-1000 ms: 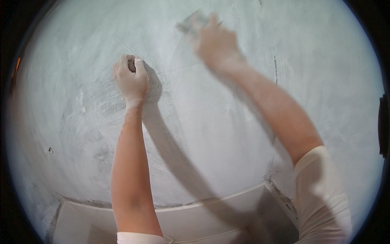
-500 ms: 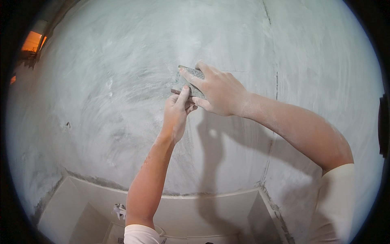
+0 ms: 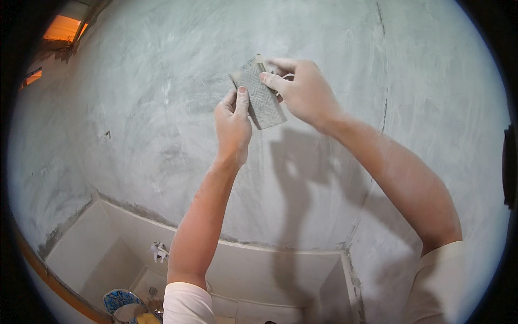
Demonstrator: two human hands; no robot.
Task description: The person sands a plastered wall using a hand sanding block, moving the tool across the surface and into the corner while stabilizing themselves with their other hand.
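Both hands hold a grey rectangular piece of sandpaper (image 3: 263, 97) with a zigzag-patterned face, its long edges bent up. My left hand (image 3: 235, 121) pinches its left edge, with the thumb lying on the patterned face. At the upper right edge, my right hand (image 3: 307, 89) grips it between thumb and fingers; some of those fingers are hidden behind. Pale dust coats the fingers of both hands. Behind the sandpaper is a grey plastered wall (image 3: 178, 124) with swirling smears; whether the sheet touches it I cannot tell.
A crack (image 3: 385, 102) runs down the wall right of my hands. Below is a tiled recess (image 3: 86, 237) with a white fixture (image 3: 159, 251) on its wall. At the lower left sits a round blue-patterned thing (image 3: 120, 298). Orange light shows through an opening (image 3: 62, 28) at the upper left.
Both hands and the sandpaper have risen in view. The sheet has turned, so more of its patterned face shows. My right hand has shifted to its upper right edge. The view has tilted.
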